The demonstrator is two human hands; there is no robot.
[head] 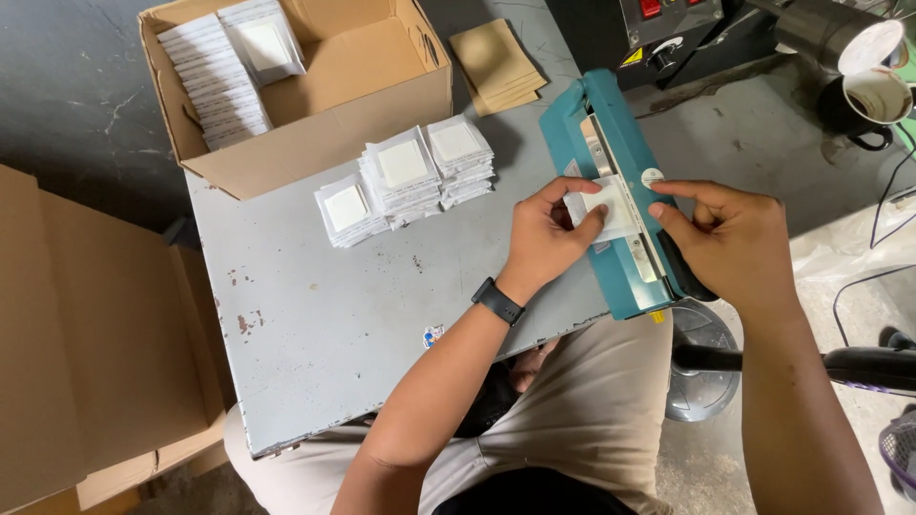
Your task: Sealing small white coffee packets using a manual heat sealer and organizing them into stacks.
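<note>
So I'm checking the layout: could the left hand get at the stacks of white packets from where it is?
Probably yes. The left hand holds a white pouch on the teal sealer, and only bare grey tabletop lies between it and the stacks of white packets.

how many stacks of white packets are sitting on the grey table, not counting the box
3: left stack, middle stack, right stack, side by side below the cardboard box. None seems hidden.
</note>
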